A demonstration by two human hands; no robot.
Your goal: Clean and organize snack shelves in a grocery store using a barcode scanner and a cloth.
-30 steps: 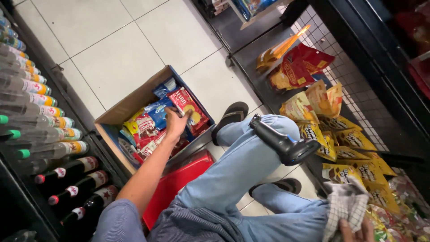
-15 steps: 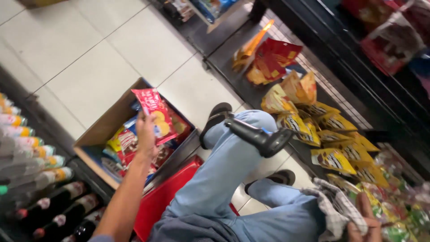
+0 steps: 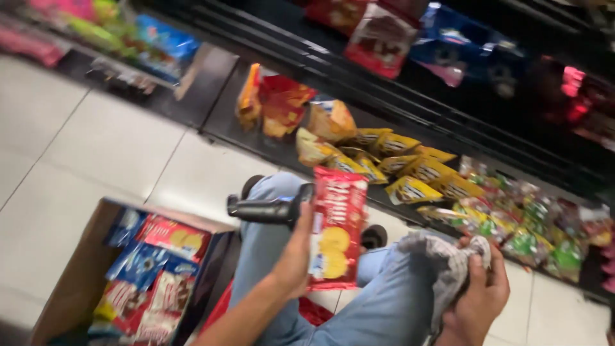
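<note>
L hand (image 3: 296,256) grips red pack (image 3: 336,227) | lifted out of box (image 3: 77,275) | R hand (image 3: 477,301) holds cloth (image 3: 442,266)

Glossy red plastic film on the biscuit packet (image 3: 336,227), catching light. Soft, matt checked cloth (image 3: 442,269) just right of the packet. Plain brown cardboard box (image 3: 77,275) lower left of it, dull. Smooth, faintly shiny floor tiles (image 3: 83,147) beyond.
</note>
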